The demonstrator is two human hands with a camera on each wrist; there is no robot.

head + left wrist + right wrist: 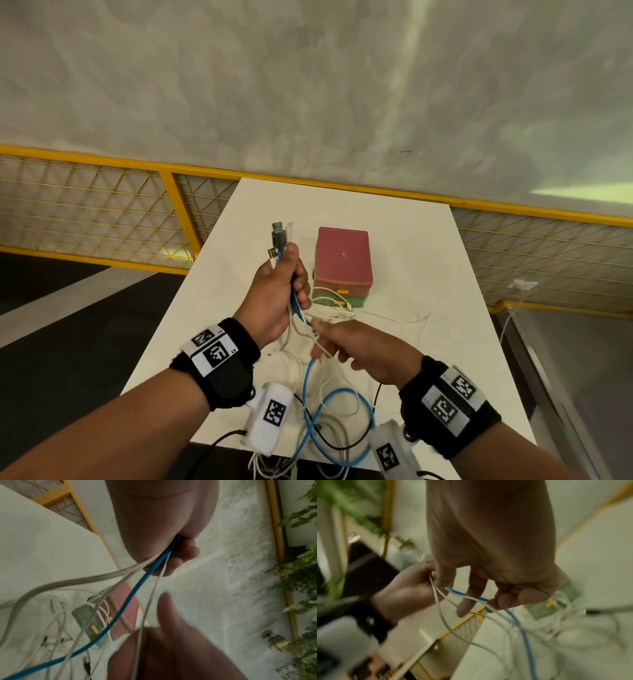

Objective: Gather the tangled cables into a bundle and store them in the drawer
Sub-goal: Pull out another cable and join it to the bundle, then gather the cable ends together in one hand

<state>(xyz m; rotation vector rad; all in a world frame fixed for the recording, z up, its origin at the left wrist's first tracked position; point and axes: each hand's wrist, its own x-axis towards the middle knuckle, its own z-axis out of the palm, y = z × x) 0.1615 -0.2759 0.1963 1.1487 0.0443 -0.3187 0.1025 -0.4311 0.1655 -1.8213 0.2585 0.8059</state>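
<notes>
My left hand point(289, 291) is raised above the white table point(421, 267) and grips a bunch of cables just below their plugs point(279, 236), which stick up out of the fist. From it hang a blue cable point(137, 588), a thick grey cable point(68, 582) and thin white ones. My right hand point(342, 342), just below and to the right, has its fingers point(522, 597) curled round thin white cables point(440, 615). The blue cable point(342, 425) loops on the table's near edge. The pink drawer box point(342, 257) stands behind; its green bottom drawer point(85, 616) juts out slightly.
More white cables point(342, 308) lie spread in front of the drawer box, and some hang over the table's near edge. A yellow mesh railing point(102, 202) runs behind the table. A white wall socket with a lead point(522, 284) is at the right.
</notes>
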